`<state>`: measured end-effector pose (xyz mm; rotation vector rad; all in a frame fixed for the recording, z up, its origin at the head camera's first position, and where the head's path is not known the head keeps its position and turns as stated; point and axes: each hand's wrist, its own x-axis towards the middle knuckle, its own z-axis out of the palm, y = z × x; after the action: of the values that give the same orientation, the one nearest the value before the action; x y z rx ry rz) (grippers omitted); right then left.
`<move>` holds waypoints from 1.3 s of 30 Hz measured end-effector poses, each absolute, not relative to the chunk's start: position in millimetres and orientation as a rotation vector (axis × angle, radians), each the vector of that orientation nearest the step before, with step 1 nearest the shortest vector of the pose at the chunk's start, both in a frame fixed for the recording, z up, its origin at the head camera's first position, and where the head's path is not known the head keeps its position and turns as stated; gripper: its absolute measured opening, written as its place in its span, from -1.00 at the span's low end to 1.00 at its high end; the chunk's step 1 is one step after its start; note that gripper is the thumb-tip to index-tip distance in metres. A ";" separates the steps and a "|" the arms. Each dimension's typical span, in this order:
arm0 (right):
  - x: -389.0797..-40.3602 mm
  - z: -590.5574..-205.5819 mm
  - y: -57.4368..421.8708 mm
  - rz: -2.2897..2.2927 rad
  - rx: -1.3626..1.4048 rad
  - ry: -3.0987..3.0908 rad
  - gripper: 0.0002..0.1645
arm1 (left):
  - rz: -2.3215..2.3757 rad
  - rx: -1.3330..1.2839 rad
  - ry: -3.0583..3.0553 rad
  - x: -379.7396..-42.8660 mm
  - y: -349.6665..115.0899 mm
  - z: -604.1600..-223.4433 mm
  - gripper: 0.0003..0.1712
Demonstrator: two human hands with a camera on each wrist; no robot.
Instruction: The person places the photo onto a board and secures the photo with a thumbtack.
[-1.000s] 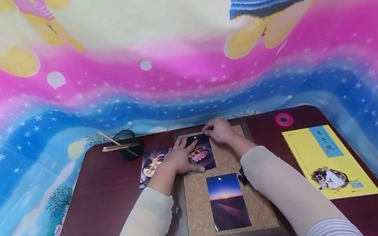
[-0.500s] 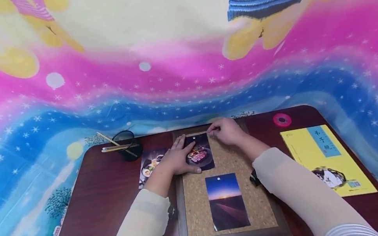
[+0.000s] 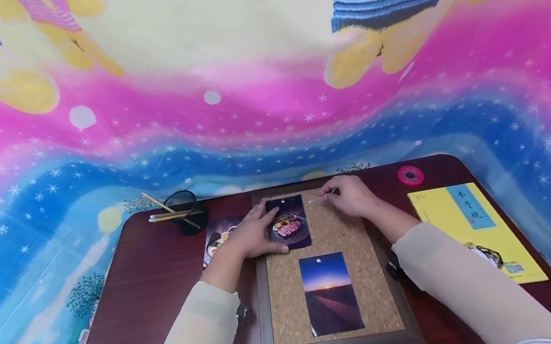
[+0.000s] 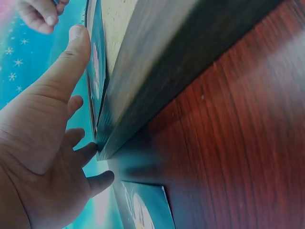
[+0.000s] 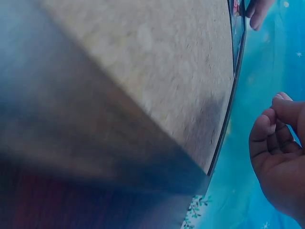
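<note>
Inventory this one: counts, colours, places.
table: 1, red-brown, below
backdrop: 1, multicoloured, behind table
cork board: 1, tan, centre
food photo: 1, dark, upper board
sunset photo: 1, blue-purple, lower board
second food photo: 1, dark, left of board
pins: 2, white, board photos' tops
cup: 1, black, back left
pencils: several, yellowish, in cup
ring: 1, pink, back right
book: 1, yellow, right side
wrist devices: 2, black, wrists
sleeves: 2, beige, forearms
left hand: 1, bare, food photo's edge
right hand: 1, bare, board's far edge
</note>
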<state>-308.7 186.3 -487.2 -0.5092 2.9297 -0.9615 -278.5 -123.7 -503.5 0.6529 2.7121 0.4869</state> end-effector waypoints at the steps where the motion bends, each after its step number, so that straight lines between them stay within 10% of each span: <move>1: -307.9 -487.2 188.6 -0.958 -0.510 2.933 -0.79 | 0.492 0.651 2.712 -278.2 -125.6 -503.3 0.33; 39: -269.7 -508.5 289.7 -0.889 -0.337 2.889 -0.79 | 0.593 0.504 2.691 -265.2 -223.5 -504.8 0.47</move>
<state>-269.7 289.7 -508.5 -0.3375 2.8885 -0.8891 -265.2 -223.5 -504.8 0.5044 2.6907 0.5934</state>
